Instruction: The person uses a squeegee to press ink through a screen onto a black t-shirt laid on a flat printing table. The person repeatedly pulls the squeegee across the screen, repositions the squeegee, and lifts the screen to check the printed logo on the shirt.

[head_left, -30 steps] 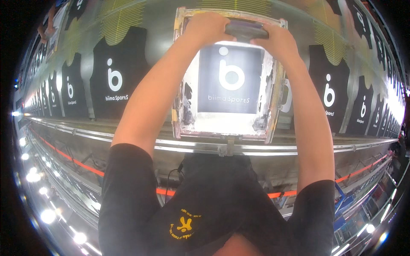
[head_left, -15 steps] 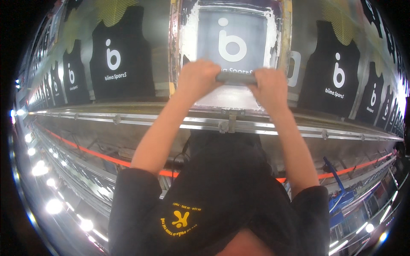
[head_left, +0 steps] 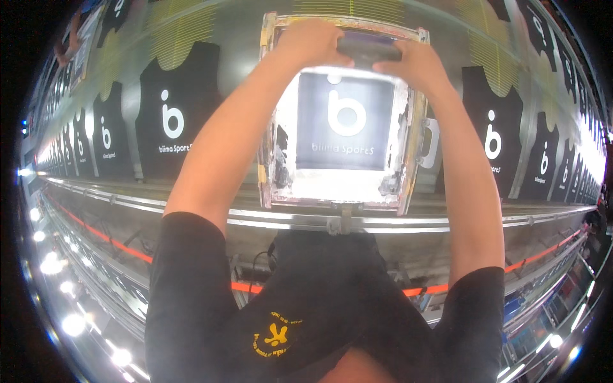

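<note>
- Currently, the left hand (head_left: 313, 45) and right hand (head_left: 414, 62) have fingers curled around opposite ends of the blurred grey scraper (head_left: 368, 52), at the far end of the frame (head_left: 407, 185).
- Uneven pressure from the two hands could leave the white design (head_left: 332, 105) patchy.
- A jolt to the frame could shift it, smudging the edges.

The screen frame (head_left: 412, 147) lies behind the rail (head_left: 389, 225), between two vests (head_left: 185, 83).

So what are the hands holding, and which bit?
A grey bar, by its ends: the left hand grips the left end, the right hand the right.
</note>
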### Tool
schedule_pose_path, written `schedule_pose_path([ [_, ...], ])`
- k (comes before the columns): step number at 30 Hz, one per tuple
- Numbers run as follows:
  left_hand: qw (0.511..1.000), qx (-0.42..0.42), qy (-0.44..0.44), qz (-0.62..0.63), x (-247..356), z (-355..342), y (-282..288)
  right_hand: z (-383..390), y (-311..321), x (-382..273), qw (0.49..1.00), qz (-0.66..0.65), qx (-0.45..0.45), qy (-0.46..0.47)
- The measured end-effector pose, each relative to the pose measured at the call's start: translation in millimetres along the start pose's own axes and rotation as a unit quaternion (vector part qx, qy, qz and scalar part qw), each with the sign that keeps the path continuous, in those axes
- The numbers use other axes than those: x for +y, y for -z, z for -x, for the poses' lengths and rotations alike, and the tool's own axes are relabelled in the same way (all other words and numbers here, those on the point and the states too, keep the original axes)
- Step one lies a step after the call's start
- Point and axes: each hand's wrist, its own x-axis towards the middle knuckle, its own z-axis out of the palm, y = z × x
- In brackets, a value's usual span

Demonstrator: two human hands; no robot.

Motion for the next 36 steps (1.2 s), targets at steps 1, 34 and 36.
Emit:
schedule_pose_path([
  [1, 1.000, 0.001, 0.010, 0.005, -3.8, -9.2, -2.1, -7.7, -4.3, 11.4, 0.999, -0.018, 0.036, 0.020],
  [34, 0.954, -0.248, 0.039, 0.164, 50.5, 127.4, -18.9, 159.6, -38.7, 0.6, 0.931, -0.327, 0.021, -0.158],
  [36, 0.976, -0.179, 0.012, 0.127, 41.8, 106.2, -2.1, 155.5, -26.4, 31.8, 0.929, -0.215, 0.207, -0.219],
])
